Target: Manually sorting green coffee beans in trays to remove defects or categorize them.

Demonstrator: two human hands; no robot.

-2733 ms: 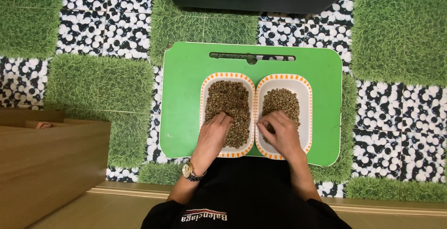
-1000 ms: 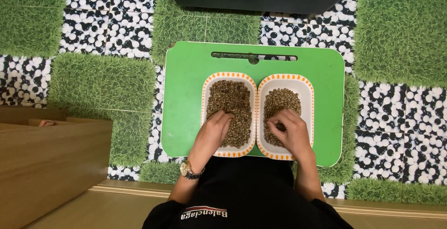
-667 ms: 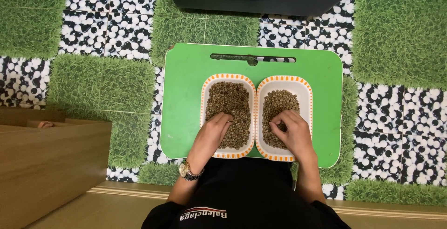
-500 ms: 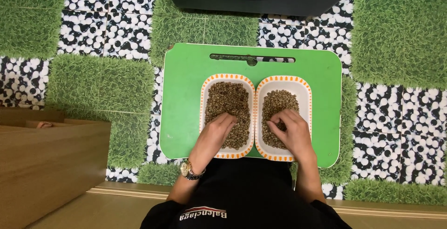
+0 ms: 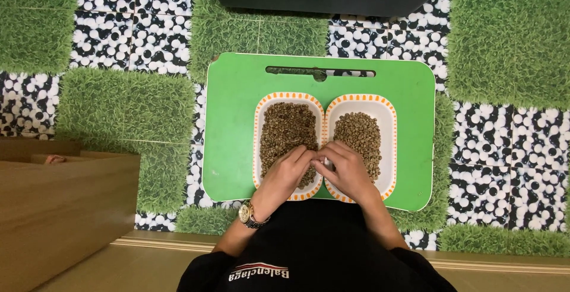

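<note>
left hand (image 5: 289, 170) pinching beans (image 5: 289, 129) in left tray (image 5: 257, 149); right hand (image 5: 347, 168) just beside, fingertips pinched over right tray (image 5: 389, 143) | advice: pick singly, fingertips only, keep trays steady on green surface (image 5: 231, 126)

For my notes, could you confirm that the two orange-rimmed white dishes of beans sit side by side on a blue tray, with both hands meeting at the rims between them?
Not quite: the tray is green, not blue, as the head view shows. The rest holds: the two dishes of beans, left dish and right dish, sit side by side on it, and the left hand and right hand meet at the rims between them.
</note>
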